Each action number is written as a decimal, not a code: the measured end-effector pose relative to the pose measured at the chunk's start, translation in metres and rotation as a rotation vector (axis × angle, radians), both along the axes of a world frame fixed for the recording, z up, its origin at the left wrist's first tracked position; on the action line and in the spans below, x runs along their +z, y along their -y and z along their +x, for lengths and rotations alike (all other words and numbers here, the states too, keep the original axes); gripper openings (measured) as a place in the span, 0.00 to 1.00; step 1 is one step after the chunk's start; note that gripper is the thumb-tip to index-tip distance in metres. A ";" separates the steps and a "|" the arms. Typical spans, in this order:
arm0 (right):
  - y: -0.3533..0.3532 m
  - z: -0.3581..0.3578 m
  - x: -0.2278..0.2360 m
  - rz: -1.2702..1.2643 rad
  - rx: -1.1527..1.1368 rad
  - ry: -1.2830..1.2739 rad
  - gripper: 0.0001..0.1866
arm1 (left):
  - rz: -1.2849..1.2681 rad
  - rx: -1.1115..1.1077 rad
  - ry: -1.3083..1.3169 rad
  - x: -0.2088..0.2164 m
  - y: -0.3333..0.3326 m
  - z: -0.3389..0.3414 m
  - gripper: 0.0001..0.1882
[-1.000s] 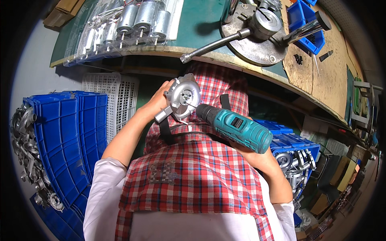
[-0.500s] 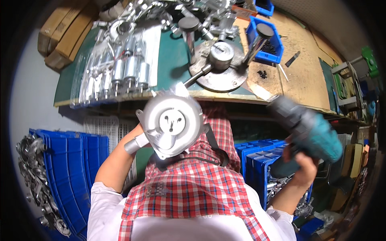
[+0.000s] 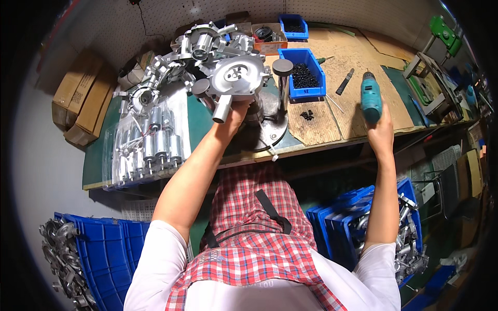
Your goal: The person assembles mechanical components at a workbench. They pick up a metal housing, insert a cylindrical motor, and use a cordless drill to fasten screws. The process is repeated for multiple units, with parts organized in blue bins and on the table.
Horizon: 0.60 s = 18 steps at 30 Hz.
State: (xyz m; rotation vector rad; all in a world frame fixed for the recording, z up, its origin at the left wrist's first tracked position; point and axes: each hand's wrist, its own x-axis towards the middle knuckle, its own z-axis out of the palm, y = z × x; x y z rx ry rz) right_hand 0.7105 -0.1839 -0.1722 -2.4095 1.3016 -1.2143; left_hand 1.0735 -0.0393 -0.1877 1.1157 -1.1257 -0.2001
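My left hand [image 3: 237, 114] grips a round silver metal housing [image 3: 249, 83] from below, its fingers mostly hidden under it. A short pipe juts from the housing toward me, and a pale disc with dark holes sits in its middle. The housing is over the left part of a fixture with a round steel base [image 3: 272, 136] and dark-capped posts [image 3: 282, 67]. Out at the right, over the bench, my right hand [image 3: 381, 129] is closed round the handle of a teal cordless drill [image 3: 371, 98], its dark chuck pointing away from me.
Silver castings [image 3: 199, 44] are heaped at the back left, behind bagged cylindrical motors [image 3: 154, 145]. A blue bin [image 3: 306, 93] holds black screws, with several loose screws [image 3: 307, 115] nearby. A dark-handled tool [image 3: 345, 81] lies right of it. Blue crates [image 3: 104, 259] stand below the bench.
My left hand has carried the housing forward and up, from over my lap to above the fixture. My right hand has taken the drill forward over the bench, and the view has tilted farther ahead.
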 end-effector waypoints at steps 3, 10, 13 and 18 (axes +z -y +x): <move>0.029 0.010 -0.008 -0.023 -0.076 -0.137 0.39 | 0.046 0.043 -0.015 -0.005 0.007 0.002 0.23; 0.077 0.016 -0.020 -0.123 -0.125 -0.527 0.37 | 0.174 0.022 0.055 -0.022 -0.004 0.013 0.23; 0.081 0.019 -0.029 -0.100 -0.143 -0.592 0.36 | 0.043 0.069 0.087 -0.039 -0.001 0.003 0.23; 0.033 0.035 -0.003 -0.401 -0.254 -0.494 0.30 | -0.012 -0.172 -0.353 -0.045 0.004 -0.012 0.24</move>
